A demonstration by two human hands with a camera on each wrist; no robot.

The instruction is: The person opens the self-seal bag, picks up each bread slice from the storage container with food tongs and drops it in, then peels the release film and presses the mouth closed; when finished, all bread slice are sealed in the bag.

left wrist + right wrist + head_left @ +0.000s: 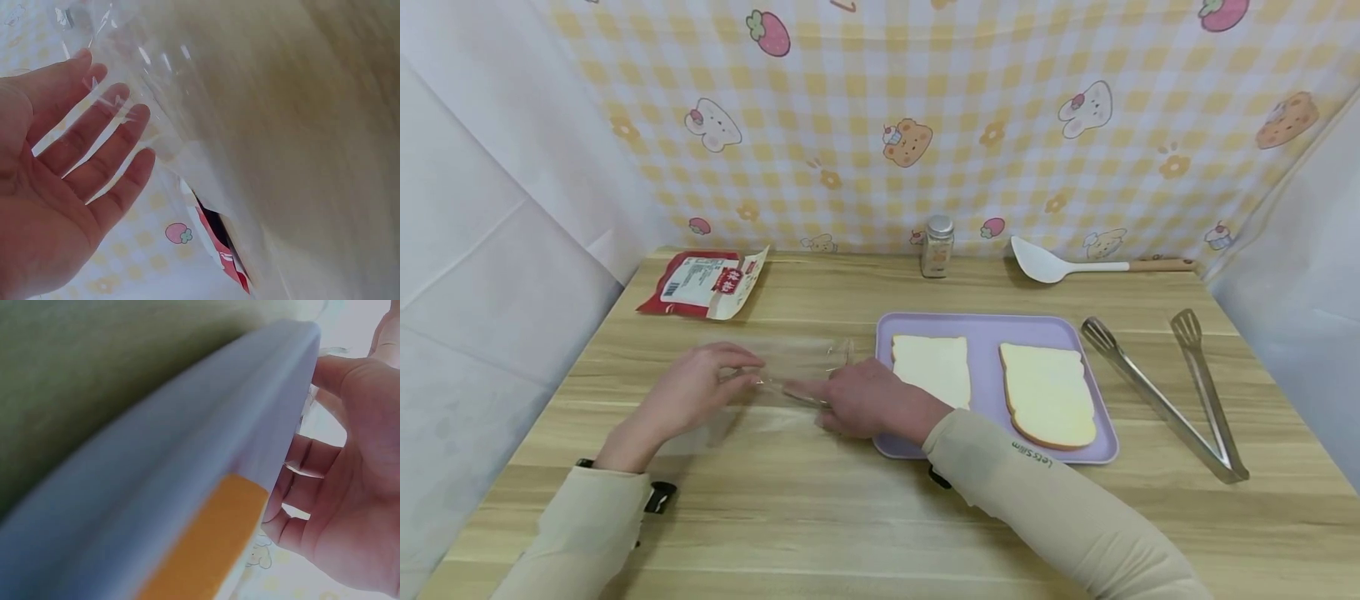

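The film [801, 354] is colourless, the tray [987, 375] lilac, the bread slices [1048, 396] cream, the backdrop [850, 92] yellow-and-white checked.

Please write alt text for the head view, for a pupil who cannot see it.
A person's left hand and right hand handle clear plastic on a wood-grain table. To the right, a lilac tray holds two bread slices, with metal tongs beside it.

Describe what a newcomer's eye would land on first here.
Probably the lilac tray on the right half of the table, with two bread slices lying apart on it. Next, the left hand and right hand at some clear plastic, left of the tray. Behind everything, the yellow-and-white checked cloth with cartoon prints stands out.
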